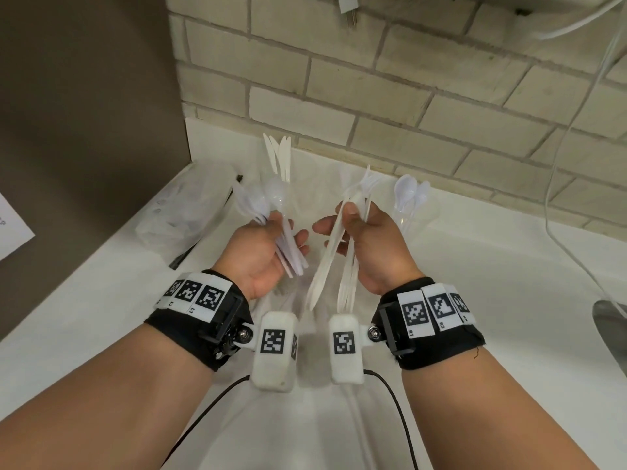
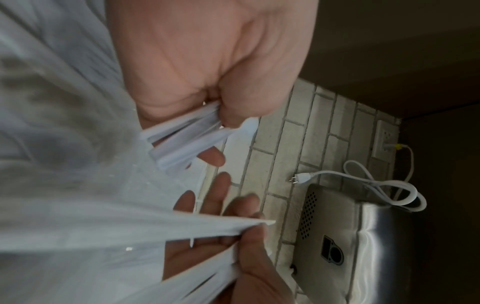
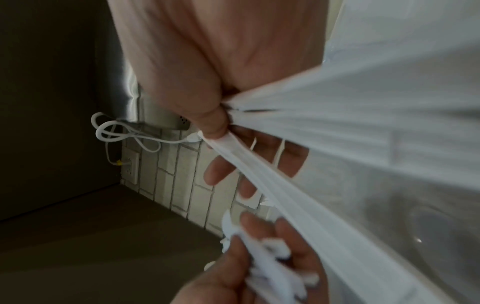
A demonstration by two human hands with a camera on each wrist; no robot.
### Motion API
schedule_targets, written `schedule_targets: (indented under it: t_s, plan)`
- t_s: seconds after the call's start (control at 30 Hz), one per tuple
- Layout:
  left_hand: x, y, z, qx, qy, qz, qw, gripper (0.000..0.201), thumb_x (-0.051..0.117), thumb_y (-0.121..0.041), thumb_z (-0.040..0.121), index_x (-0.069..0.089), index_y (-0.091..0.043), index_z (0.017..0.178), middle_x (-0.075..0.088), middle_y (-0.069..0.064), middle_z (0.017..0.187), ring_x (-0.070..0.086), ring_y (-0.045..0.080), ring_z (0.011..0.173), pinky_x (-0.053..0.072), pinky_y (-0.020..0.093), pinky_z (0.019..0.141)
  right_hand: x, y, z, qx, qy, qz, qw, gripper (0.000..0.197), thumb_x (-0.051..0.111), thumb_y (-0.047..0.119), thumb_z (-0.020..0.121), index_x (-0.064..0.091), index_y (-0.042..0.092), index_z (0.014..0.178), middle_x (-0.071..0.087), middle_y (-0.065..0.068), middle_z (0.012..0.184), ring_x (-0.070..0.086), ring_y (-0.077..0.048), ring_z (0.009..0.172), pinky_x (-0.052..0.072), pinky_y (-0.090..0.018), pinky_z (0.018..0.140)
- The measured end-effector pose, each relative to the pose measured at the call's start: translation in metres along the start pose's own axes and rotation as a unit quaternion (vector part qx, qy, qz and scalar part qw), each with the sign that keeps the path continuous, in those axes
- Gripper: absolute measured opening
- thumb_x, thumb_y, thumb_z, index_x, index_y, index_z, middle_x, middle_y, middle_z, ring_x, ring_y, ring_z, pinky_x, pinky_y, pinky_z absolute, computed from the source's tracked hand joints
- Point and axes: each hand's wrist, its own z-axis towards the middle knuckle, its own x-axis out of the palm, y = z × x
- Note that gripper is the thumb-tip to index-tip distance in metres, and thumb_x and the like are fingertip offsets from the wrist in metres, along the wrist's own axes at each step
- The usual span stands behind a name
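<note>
White plastic cutlery is held in two bundles above a white counter [image 1: 492, 283], in front of a brick-tiled wall [image 1: 373, 79]. In the head view, the left hand [image 1: 263, 247] is seen palm up with its fingers curled round the left bundle [image 1: 291, 252], whose handles point toward the person and whose spoon bowls point toward the wall. The right hand [image 1: 368, 242] is closed round the right bundle [image 1: 326, 262]: the thumb is pressed on top, and knife blades and fork tines hang down toward the wrist. The two bundles are near each other but apart. Further spoons [image 1: 409, 195] and knives [image 1: 280, 157] are seen upright behind the hands; what holds them cannot be told. A crumpled clear bag [image 1: 190, 205] lies at the left of the counter. Items cut off in the head view are supplied by the left wrist view: a steel appliance [image 2: 363, 236], a white cord [image 2: 306, 176] with its prongs bare, and a wall outlet [image 2: 384, 139]. The flat, ribbed handle ends of the left bundle [image 2: 182, 142] are shown there clamped between palm and fingers. In the right wrist view, the right bundle [image 3: 285, 185] is shown fanning out from under the thumb, blurred, with the left hand [image 3: 246, 267] below it.
</note>
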Motion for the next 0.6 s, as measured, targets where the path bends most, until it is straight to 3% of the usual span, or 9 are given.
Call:
schedule_targets:
  t_s: [0.07, 0.13, 0.2, 0.3, 0.37, 0.47, 0.53, 0.6]
  plan:
    - [-0.006, -0.004, 0.002, 0.001, -0.008, 0.017, 1.0, 0.014, 0.045, -0.019, 0.1, 0.054, -0.012, 0.094, 0.055, 0.003, 0.083, 0.056, 0.016, 0.065, 0.049, 0.034, 0.063, -0.001, 0.006, 0.006, 0.008, -0.009, 0.057, 0.998, 0.019, 0.034, 0.019, 0.105, 0.049, 0.014, 0.094, 0.064, -0.004, 0.066, 0.069, -0.027, 0.069, 0.053, -0.045, 0.082]
    - [-0.012, -0.007, 0.004, -0.003, -0.007, 0.023, 1.0, 0.018, 0.043, -0.02, 0.1, 0.054, -0.013, 0.088, 0.048, 0.001, 0.074, 0.048, 0.012, 0.051, 0.044, 0.026, 0.05, 0.001, 0.012, 0.017, -0.006, -0.03, 0.068, 0.997, 0.018, 0.034, 0.02, 0.105, 0.049, 0.015, 0.096, 0.056, -0.006, 0.066, 0.06, -0.024, 0.056, 0.055, -0.046, 0.072]
    - [-0.017, -0.01, 0.004, -0.003, -0.008, 0.029, 1.0, 0.019, 0.042, -0.026, 0.1, 0.056, -0.014, 0.094, 0.046, -0.001, 0.071, 0.043, 0.009, 0.042, 0.038, 0.02, 0.043, 0.004, 0.02, 0.036, -0.035, -0.055, 0.047, 0.997, 0.015, 0.034, 0.02, 0.105, 0.047, 0.014, 0.101, 0.052, -0.005, 0.068, 0.049, -0.018, 0.051, 0.051, -0.036, 0.056]
    - [-0.019, -0.016, 0.002, 0.017, 0.006, 0.063, 0.998, 0.042, 0.047, -0.049, 0.091, 0.054, -0.011, 0.108, 0.046, -0.003, 0.071, 0.036, 0.006, 0.04, 0.032, 0.019, 0.038, 0.014, 0.04, 0.073, -0.086, -0.092, 0.012, 0.992, 0.011, 0.037, 0.02, 0.103, 0.045, 0.011, 0.104, 0.049, -0.003, 0.069, 0.043, -0.015, 0.051, 0.04, -0.03, 0.05]
    - [-0.018, -0.022, 0.002, 0.033, 0.012, 0.088, 0.996, 0.052, 0.057, -0.053, 0.078, 0.056, -0.01, 0.107, 0.045, -0.003, 0.069, 0.032, 0.005, 0.041, 0.029, 0.019, 0.038, 0.025, 0.056, 0.097, -0.129, -0.117, -0.013, 0.985, 0.01, 0.04, 0.018, 0.102, 0.046, 0.011, 0.104, 0.049, -0.002, 0.07, 0.044, -0.014, 0.053, 0.042, -0.029, 0.051]
    - [-0.019, -0.029, 0.004, 0.048, 0.016, 0.104, 0.993, 0.017, 0.063, -0.027, 0.087, 0.056, -0.013, 0.094, 0.04, -0.003, 0.067, 0.033, 0.006, 0.043, 0.03, 0.019, 0.038, 0.044, 0.069, 0.129, -0.216, -0.151, -0.005, 0.965, 0.009, 0.04, 0.016, 0.102, 0.048, 0.012, 0.104, 0.05, 0.001, 0.07, 0.049, -0.012, 0.057, 0.046, -0.023, 0.058]
    - [-0.023, -0.033, 0.009, 0.038, 0.005, 0.084, 0.996, 0.003, 0.057, -0.015, 0.092, 0.055, -0.014, 0.093, 0.042, -0.002, 0.066, 0.038, 0.008, 0.045, 0.034, 0.021, 0.04, 0.054, 0.067, 0.149, -0.259, -0.168, -0.013, 0.951, 0.009, 0.04, 0.02, 0.101, 0.049, 0.016, 0.103, 0.053, 0.005, 0.069, 0.055, -0.013, 0.063, 0.051, -0.03, 0.07]
    - [-0.03, -0.035, 0.015, 0.04, -0.008, 0.078, 0.996, 0.002, 0.055, -0.015, 0.093, 0.056, -0.013, 0.092, 0.048, 0.0, 0.066, 0.043, 0.011, 0.049, 0.038, 0.025, 0.047, 0.063, 0.059, 0.167, -0.27, -0.165, -0.02, 0.948, 0.01, 0.041, 0.021, 0.1, 0.049, 0.017, 0.105, 0.055, 0.008, 0.067, 0.059, -0.013, 0.067, 0.05, -0.041, 0.082]
